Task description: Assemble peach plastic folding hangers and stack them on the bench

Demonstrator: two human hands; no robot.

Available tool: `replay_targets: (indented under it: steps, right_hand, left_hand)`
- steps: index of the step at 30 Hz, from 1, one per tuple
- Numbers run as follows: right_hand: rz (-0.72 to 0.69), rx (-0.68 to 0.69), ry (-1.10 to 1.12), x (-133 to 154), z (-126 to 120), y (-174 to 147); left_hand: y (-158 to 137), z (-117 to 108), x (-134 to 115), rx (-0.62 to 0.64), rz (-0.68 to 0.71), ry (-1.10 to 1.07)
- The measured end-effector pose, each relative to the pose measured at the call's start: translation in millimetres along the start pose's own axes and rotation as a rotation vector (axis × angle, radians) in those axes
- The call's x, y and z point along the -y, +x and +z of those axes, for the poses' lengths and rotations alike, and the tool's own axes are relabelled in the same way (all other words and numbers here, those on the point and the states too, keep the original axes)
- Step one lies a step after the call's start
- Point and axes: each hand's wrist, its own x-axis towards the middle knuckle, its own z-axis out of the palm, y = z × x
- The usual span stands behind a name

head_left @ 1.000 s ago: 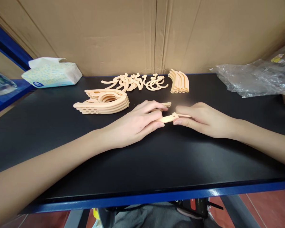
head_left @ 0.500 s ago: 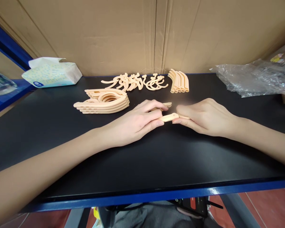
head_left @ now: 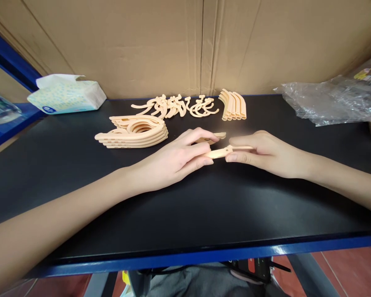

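Note:
Over the black tabletop, my left hand is closed around a peach plastic folding hanger. One of its arms shows between the left thumb and fingers, and another piece of it sticks out beyond the fingertips. My right hand pinches the near end of the same hanger, thumb below and fingers above. A thin peach strip, seemingly the hook, runs rightward between the right thumb and fingers. The palms hide much of the hanger.
A stack of folded hangers lies at left. Behind are loose hooks and several curved hanger arms. A tissue pack stands back left, clear plastic bags back right. Cardboard walls the rear.
My right hand has loosened and tilted slightly, with its thumb lower, so more of the thin strip shows. The left hand has barely moved and keeps its hold.

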Motion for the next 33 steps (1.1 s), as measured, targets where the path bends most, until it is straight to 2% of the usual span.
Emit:
replay_targets:
  steps: [16, 23, 28, 33]
  right_hand:
    - [-0.049, 0.033, -0.189, 0.0, 0.1, -3.2]
    - [-0.022, 0.033, -0.529, -0.1, -1.1, -5.6]
    - [-0.07, -0.01, -0.756, 1.5, -0.3, -5.6]
    - [-0.139, -0.068, -0.885, 3.4, 0.6, -6.9]
  left_hand:
    - [-0.9, 3.0, 2.5, 0.017, 0.006, 0.04]
    - [-0.9, 1.3, 0.7, 0.027, 0.001, 0.019]
    - [-1.1, 0.6, -0.1, 0.029, 0.0, 0.002]
    - [0.6, 0.8, -0.4, 0.032, 0.005, -0.011]
